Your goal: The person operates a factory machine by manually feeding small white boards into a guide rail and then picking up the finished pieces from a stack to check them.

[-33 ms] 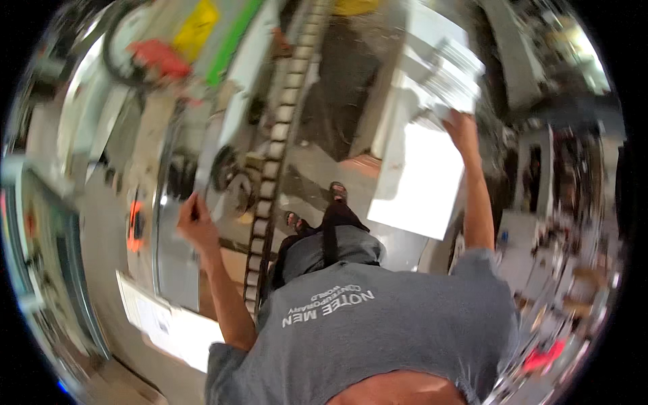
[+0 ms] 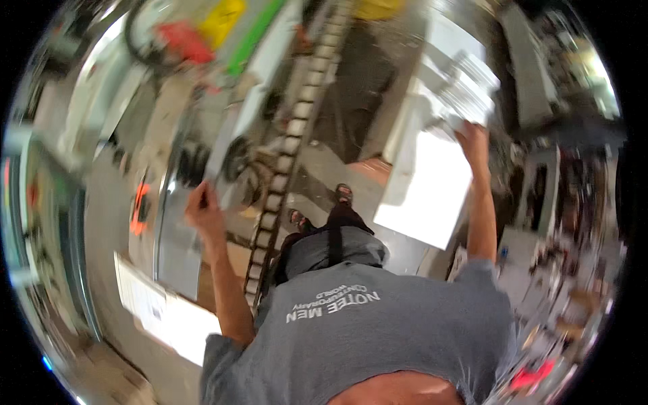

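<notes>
Both hands raised over the workshop floor.

Left hand closed on a long metal strip, left; right hand grips white sheets, far right, above a white panel.

Grey tee, grey trousers, sandals

Person's wearing a grey short-sleeved t-shirt with 2 lines of white lettering across the chest, sleeves ending above the elbows so both forearms are bare. No gloves on the left hand or right hand. Grey trousers with a dark strap hanging down the front, and open sandals with dark straps.
</notes>
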Available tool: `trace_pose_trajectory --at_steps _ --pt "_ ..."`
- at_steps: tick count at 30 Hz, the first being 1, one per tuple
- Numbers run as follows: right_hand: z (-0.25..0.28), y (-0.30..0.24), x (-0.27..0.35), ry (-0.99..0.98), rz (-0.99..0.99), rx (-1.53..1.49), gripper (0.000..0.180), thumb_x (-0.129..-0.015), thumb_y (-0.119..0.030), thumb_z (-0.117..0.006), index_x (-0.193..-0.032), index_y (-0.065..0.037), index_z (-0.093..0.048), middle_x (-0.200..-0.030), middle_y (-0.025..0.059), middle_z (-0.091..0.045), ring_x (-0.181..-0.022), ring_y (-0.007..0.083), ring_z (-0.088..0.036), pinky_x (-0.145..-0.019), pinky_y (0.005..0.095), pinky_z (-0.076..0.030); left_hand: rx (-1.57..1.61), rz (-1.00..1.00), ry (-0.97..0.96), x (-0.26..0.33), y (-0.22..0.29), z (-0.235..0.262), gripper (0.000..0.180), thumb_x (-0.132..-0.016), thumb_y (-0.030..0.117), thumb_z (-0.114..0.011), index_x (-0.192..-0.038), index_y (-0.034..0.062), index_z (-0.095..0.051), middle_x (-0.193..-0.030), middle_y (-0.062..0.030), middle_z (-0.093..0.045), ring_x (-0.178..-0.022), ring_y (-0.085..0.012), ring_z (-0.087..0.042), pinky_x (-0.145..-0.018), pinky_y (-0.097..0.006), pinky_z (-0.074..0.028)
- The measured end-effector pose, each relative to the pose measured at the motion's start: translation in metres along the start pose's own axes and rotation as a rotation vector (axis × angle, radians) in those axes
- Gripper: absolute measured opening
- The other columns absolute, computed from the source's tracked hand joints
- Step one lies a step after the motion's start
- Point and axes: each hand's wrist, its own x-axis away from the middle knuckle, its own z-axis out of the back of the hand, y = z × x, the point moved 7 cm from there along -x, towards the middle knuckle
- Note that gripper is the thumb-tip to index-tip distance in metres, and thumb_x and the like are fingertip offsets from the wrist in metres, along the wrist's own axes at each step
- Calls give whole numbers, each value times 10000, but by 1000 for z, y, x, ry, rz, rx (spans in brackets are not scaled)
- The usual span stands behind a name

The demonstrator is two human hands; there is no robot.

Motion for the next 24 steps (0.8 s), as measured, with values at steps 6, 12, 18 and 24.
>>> trace_pose_trajectory --at_steps 6,12,18,24 --pt "21 -108 12 29 208 -316 444 -830 -88 -752 -1254 -22 -638 -1150 169 -645 -1031 338 -580 -912 446 -490 33 89 65 9 40 20 92 -858 19 -710 -942 -15 -727 -780 -84 -663 -650 -119 -575 -592 -268 -475" --pt "-15 -424 58 -322 873 -564 426 -776 -104 -773 -1161 -76 -591 -1097 155 -633 -1077 356 -571 -945 462 -460 59 170 223 49 19 60 98 -856 31 -713 -943 -13 -721 -767 -93 -671 -620 -115 -581 -561 -257 -465" --pt "-73 -613 121 -463 1378 -601 379 -757 -76 -745 -1102 -67 -589 -1113 138 -621 -1137 334 -519 -983 473 -419 43 270 314 73 5 110 147 -873 47 -705 -1001 -21 -727 -794 -84 -668 -663 -115 -581 -606 -265 -471" --pt "-81 -647 152 -83 1402 -763 282 -802 -97 -716 -1067 -48 -635 -1107 134 -634 -1079 345 -528 -901 448 -454 -68 263 392 79 -13 149 150 -861 38 -702 -991 -35 -710 -771 -127 -649 -647 -179 -606 -600 -292 -480"
